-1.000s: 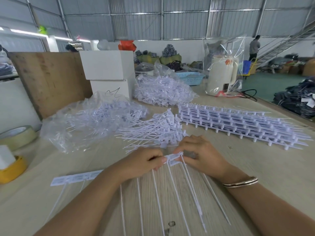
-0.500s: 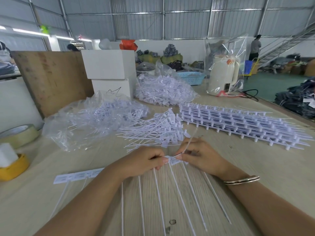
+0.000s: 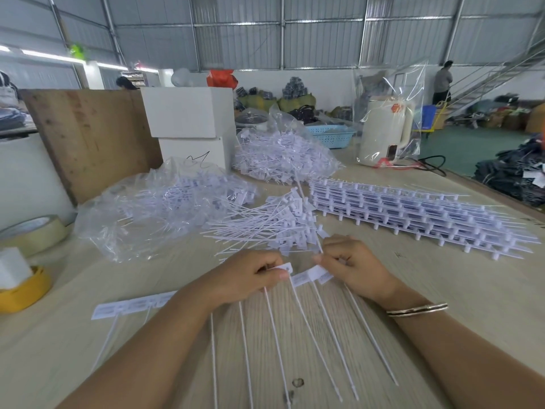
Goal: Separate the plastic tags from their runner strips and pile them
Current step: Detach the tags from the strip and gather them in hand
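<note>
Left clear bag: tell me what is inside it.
The clear bag holds a jumble of white plastic tags, seen through the film. How far down they go is hidden.

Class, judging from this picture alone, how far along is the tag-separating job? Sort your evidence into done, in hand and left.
Done: a loose pile of separated white plastic tags lies beyond the hands. In hand: the left hand grips the white tag strip while the right hand pinches one thin tag tail upward. Left: the tall stack of unseparated white runner strips, so much remains.
</note>
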Demonstrator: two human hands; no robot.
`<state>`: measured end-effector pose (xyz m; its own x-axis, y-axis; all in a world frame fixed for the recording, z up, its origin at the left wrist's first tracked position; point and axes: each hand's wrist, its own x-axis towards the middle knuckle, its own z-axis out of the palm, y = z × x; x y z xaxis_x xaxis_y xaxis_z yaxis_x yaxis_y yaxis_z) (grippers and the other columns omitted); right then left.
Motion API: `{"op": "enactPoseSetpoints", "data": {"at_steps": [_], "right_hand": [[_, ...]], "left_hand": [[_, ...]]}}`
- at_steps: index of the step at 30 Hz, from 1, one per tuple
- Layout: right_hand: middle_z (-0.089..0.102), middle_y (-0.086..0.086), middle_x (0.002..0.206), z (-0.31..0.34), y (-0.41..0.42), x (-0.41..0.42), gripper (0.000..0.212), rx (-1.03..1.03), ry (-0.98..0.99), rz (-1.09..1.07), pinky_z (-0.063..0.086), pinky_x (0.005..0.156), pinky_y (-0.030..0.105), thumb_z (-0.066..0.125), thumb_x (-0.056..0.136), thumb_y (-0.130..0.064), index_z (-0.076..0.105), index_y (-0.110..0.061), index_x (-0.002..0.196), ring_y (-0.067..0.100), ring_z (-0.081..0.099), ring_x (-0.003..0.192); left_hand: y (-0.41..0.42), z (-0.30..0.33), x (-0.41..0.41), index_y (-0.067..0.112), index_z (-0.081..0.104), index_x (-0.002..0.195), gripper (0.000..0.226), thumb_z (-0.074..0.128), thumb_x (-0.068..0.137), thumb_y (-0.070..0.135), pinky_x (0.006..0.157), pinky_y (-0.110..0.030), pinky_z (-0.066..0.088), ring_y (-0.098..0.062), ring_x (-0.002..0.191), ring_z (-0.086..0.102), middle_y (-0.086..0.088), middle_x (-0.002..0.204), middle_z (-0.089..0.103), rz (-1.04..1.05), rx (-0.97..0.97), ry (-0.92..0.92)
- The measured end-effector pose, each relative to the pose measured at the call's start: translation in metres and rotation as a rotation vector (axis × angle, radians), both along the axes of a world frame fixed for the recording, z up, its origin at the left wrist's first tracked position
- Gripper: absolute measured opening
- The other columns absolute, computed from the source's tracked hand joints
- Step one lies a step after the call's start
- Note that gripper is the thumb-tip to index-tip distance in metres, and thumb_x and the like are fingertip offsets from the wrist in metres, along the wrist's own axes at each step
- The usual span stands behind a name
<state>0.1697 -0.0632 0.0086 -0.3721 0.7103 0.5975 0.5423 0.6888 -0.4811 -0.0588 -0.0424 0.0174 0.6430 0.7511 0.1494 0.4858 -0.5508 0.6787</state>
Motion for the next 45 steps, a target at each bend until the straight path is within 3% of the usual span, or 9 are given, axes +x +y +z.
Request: {"op": "enactPoseSetpoints", "data": {"at_steps": [7, 12, 17, 20, 25, 31, 37, 40, 45], "right_hand": [[0.066, -0.017, 0.072, 0.004, -0.002, 0.000, 0.011, -0.160, 0.256, -0.031, 0.038, 0.061, 0.012, 0.064, 0.083, -0.019, 0.073, -0.023, 0.087, -0.002, 0.052, 0.063], [0.060, -0.004, 0.087, 0.004, 0.000, 0.007, 0.034, -0.346, 0.313, 0.028, 0.040, 0.070, 0.017, 0.060, 0.082, 0.008, 0.072, -0.022, 0.095, 0.013, 0.052, 0.074], [0.056, 0.006, 0.093, 0.008, -0.005, 0.006, 0.052, -0.435, 0.220, 0.078, 0.039, 0.077, 0.020, 0.042, 0.080, 0.022, 0.073, -0.020, 0.084, 0.007, 0.053, 0.083], [0.058, 0.004, 0.091, 0.008, -0.005, 0.004, 0.039, -0.372, 0.192, 0.037, 0.037, 0.087, 0.026, 0.046, 0.079, 0.010, 0.072, -0.020, 0.076, 0.013, 0.054, 0.090], [0.059, 0.003, 0.095, 0.008, -0.009, -0.007, 0.026, -0.064, 0.016, 0.025, 0.042, 0.085, 0.028, 0.060, 0.077, -0.005, 0.068, -0.014, 0.100, 0.017, 0.056, 0.093], [0.065, 0.006, 0.093, 0.005, -0.007, -0.010, 0.033, -0.014, -0.083, 0.089, 0.047, 0.076, 0.043, 0.063, 0.079, -0.003, 0.066, -0.011, 0.111, 0.022, 0.061, 0.083], [0.061, -0.011, 0.081, 0.004, -0.009, -0.011, 0.027, 0.102, -0.206, -0.052, 0.040, 0.080, 0.043, 0.067, 0.081, -0.018, 0.068, -0.024, 0.107, 0.010, 0.054, 0.080], [0.065, -0.011, 0.088, 0.006, -0.009, -0.012, 0.022, 0.139, -0.163, -0.115, 0.040, 0.082, 0.046, 0.063, 0.083, -0.020, 0.069, -0.025, 0.103, 0.011, 0.056, 0.087], [0.066, -0.009, 0.089, 0.005, -0.009, -0.005, 0.051, 0.041, -0.075, -0.013, 0.038, 0.087, 0.033, 0.054, 0.072, 0.003, 0.064, -0.029, 0.110, 0.010, 0.057, 0.088]], "left_hand": [[-0.004, 0.005, -0.002, 0.017, 0.057, 0.074, 0.021, 0.053, 0.095, 0.017, 0.062, -0.014, 0.045, -0.005, 0.064, 0.056, 0.008, 0.066, 0.058, 0.033, -0.133, -0.047], [-0.006, 0.011, -0.003, 0.021, 0.060, 0.078, 0.022, 0.049, 0.091, 0.006, 0.064, -0.019, 0.046, -0.005, 0.064, 0.054, 0.010, 0.071, 0.057, 0.061, -0.151, 0.022], [-0.006, 0.008, 0.001, 0.029, 0.054, 0.076, 0.022, 0.048, 0.094, 0.018, 0.067, -0.032, 0.040, -0.011, 0.065, 0.047, 0.009, 0.069, 0.051, 0.087, -0.035, 0.137], [-0.006, 0.008, 0.002, 0.029, 0.054, 0.078, 0.021, 0.047, 0.094, 0.018, 0.067, -0.033, 0.039, -0.012, 0.067, 0.047, 0.007, 0.072, 0.051, 0.090, -0.041, 0.165], [-0.006, 0.020, 0.017, 0.027, 0.051, 0.089, 0.012, 0.051, 0.095, 0.016, 0.068, -0.022, 0.046, -0.013, 0.076, 0.058, 0.001, 0.086, 0.058, 0.023, -0.086, 0.140], [-0.003, 0.034, 0.025, 0.029, 0.041, 0.097, 0.026, 0.055, 0.090, 0.008, 0.085, -0.042, 0.049, -0.023, 0.096, 0.064, -0.004, 0.106, 0.057, -0.035, -0.060, 0.047], [-0.006, 0.019, 0.014, 0.031, 0.047, 0.093, 0.024, 0.056, 0.090, 0.009, 0.062, -0.014, 0.041, 0.003, 0.073, 0.060, 0.011, 0.092, 0.059, 0.055, -0.005, -0.050], [-0.002, 0.013, 0.004, 0.031, 0.053, 0.078, 0.015, 0.055, 0.093, 0.029, 0.058, -0.019, 0.036, 0.003, 0.058, 0.049, 0.013, 0.070, 0.058, 0.140, 0.110, 0.082], [-0.001, 0.009, -0.006, 0.018, 0.055, 0.069, 0.028, 0.050, 0.097, 0.020, 0.059, -0.016, 0.038, 0.002, 0.056, 0.051, 0.018, 0.056, 0.058, 0.084, -0.095, -0.014]]}}
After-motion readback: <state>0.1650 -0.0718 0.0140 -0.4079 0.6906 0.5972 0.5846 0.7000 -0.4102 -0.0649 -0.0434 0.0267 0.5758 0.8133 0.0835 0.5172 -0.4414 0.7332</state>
